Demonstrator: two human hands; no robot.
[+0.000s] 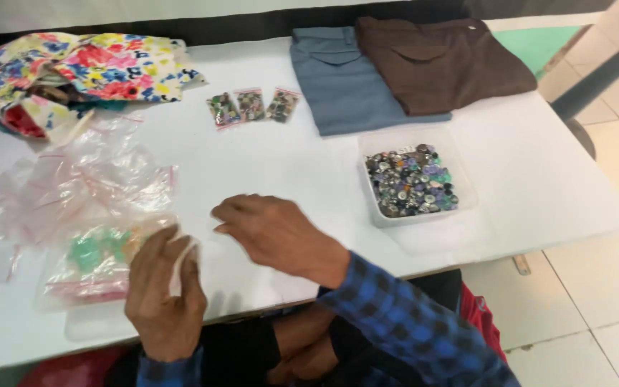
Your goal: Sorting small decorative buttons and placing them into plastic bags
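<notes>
Our left hand [162, 294] pinching a small clear plastic bag [184, 261] in its fingers; our right hand [274, 233], fingers loosely curled, empty, over the white tabletop [302, 165]; button tub [413, 179] beside

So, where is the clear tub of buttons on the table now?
In the head view, the clear tub of buttons stands on the white table, right of the right hand and just in front of the folded blue trousers.

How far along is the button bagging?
Done: three filled bags lie in a row on the table. In hand: the left hand pinches an empty bag, with the right hand beside it. Left: the tub looks full of buttons.
</notes>
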